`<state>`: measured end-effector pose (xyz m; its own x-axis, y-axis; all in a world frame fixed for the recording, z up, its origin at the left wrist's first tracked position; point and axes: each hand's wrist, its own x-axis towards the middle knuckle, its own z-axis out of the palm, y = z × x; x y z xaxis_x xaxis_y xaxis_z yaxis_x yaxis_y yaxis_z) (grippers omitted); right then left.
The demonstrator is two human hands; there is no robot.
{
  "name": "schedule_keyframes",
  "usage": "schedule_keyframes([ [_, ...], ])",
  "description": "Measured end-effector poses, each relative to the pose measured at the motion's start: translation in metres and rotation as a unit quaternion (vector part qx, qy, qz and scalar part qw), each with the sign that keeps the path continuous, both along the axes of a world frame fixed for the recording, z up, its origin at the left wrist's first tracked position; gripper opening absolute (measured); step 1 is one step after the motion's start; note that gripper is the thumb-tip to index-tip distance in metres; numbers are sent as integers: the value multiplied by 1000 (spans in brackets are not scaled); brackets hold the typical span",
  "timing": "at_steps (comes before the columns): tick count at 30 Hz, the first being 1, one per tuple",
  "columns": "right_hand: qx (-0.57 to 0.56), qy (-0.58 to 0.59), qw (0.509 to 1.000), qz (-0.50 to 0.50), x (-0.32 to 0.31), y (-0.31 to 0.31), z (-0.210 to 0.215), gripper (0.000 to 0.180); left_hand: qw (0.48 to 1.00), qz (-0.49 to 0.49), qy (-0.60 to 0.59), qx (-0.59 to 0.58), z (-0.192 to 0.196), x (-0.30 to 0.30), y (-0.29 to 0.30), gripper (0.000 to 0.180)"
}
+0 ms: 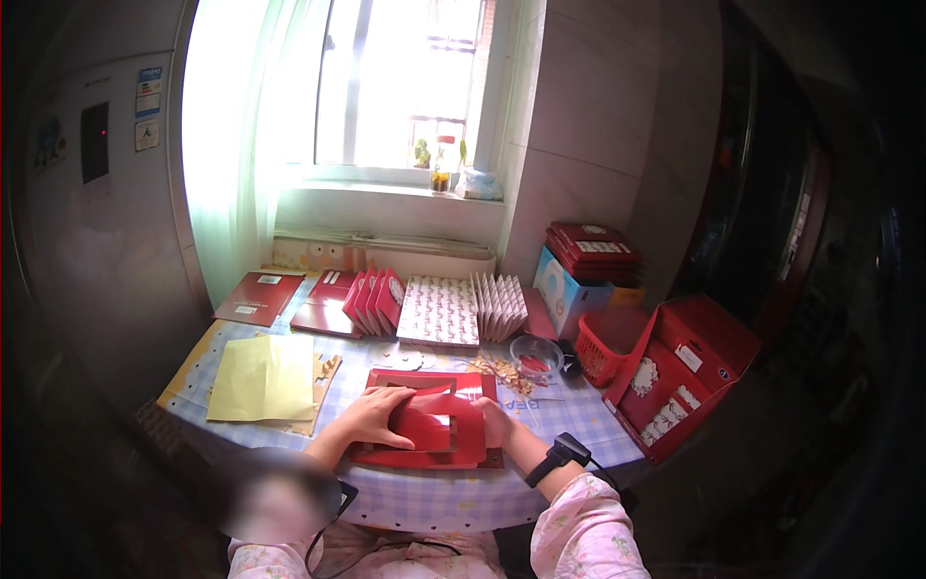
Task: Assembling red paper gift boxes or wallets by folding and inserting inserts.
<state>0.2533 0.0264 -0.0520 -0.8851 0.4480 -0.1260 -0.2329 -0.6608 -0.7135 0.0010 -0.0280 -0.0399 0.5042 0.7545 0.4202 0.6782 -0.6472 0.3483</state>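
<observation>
A shiny red die-cut cardboard box piece (467, 449) with cut-outs and flaps lies in front of me at the table's near edge. My left hand (378, 415) rests on its left part, thumb and fingers spread apart around a raised flap. At the right edge, my right hand (495, 423) is closed on the cardboard, its fingertips partly hidden by the piece. More dark red card shows underneath, at the right side.
Yellow paper (260, 378) lies left on a checked tablecloth (362, 354). Behind stand red folded cards (373, 300) and a patterned card stack (439, 311). To the right are a clear bowl (536, 357), a red basket (600, 349) and an upright red box (680, 372).
</observation>
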Motion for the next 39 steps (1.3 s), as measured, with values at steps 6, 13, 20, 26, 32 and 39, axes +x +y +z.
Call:
schedule_keyframes([
  [6,6,23,999,36,-2,-6,10,42,1000,10,23,-11,4,1,-1,89],
  [13,-13,61,995,73,4,18,-22,52,997,27,-20,-68,1,1,1,85],
  [20,8,61,995,79,9,20,-28,47,996,-1,-73,-47,-1,-1,3,81],
  [26,36,-11,999,28,7,13,-21,48,998,1,-59,-28,-7,-4,5,82],
  [32,54,-14,998,6,4,-1,-3,51,1000,7,-15,-12,-2,-2,2,80],
  [39,14,22,998,58,9,17,-24,49,1000,3,-8,-19,-1,-1,2,81],
])
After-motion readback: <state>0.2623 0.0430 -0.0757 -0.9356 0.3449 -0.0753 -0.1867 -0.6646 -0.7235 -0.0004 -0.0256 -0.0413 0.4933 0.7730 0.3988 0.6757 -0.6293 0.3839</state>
